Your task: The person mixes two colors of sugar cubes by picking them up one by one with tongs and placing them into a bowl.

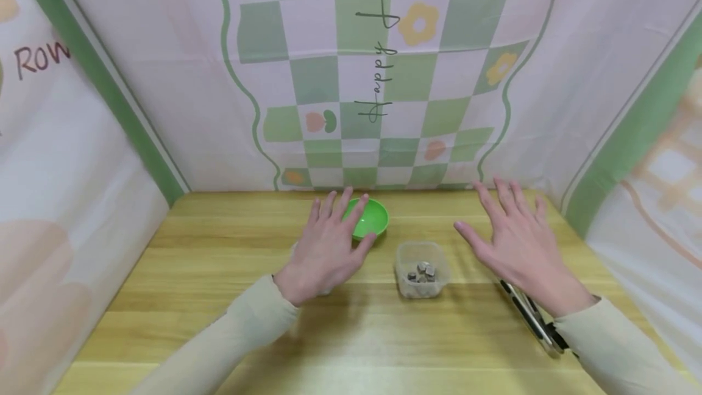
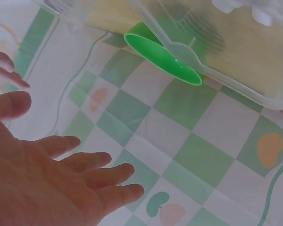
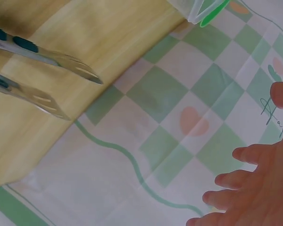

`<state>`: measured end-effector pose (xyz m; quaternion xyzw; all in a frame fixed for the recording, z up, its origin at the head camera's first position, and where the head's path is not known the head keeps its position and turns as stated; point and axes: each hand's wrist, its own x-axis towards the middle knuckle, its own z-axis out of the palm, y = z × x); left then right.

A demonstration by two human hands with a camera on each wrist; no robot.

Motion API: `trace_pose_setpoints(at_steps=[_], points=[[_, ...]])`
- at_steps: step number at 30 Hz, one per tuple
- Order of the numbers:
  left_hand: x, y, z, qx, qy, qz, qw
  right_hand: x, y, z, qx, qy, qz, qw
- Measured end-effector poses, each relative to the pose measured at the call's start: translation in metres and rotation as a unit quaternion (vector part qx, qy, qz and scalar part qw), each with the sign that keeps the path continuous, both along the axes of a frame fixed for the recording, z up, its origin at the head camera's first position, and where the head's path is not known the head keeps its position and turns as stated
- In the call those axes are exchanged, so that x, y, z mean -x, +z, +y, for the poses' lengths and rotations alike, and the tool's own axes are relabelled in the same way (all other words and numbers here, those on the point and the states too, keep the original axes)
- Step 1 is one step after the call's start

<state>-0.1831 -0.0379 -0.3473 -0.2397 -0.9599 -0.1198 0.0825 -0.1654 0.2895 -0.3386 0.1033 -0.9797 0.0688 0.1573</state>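
Observation:
My left hand (image 1: pixel 329 252) is held above the table with its fingers spread, holding nothing. Beyond it sits a green bowl (image 1: pixel 375 219), partly covered by the fingertips. A clear plastic box, mostly hidden beneath that hand in the head view, shows its rim (image 2: pixel 245 89) and white pieces (image 2: pixel 262 16) in the left wrist view. Between the hands stands a second clear box (image 1: pixel 406 288) with several small grey metallic pieces (image 1: pixel 423 272). My right hand (image 1: pixel 521 255) hovers at the right, fingers spread and empty. Metal tongs (image 1: pixel 529 316) with dark grips lie under its wrist, jaws apart.
The wooden table (image 1: pixel 192 285) ends at a hanging cloth (image 1: pixel 362 78) with green and white checks at the back. More cloth (image 1: pixel 71 200) encloses the left side, and another panel (image 1: pixel 658 169) hangs on the right.

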Motion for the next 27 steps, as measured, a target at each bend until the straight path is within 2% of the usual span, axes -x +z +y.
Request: trace_pose_setpoints(at_steps=[9,17,27], points=[[-0.005,-0.006,0.005,0.009,-0.009,0.007,0.9999,-0.011,-0.009,0.008,-0.006,0.009,0.017,1.000],[-0.008,-0.011,0.009,0.009,-0.013,0.002,0.9999,-0.018,-0.017,0.010,0.001,0.005,0.004,1.000],[-0.012,-0.017,0.016,0.031,-0.031,-0.003,0.9990,-0.023,-0.025,0.018,0.019,0.002,-0.001,1.000]])
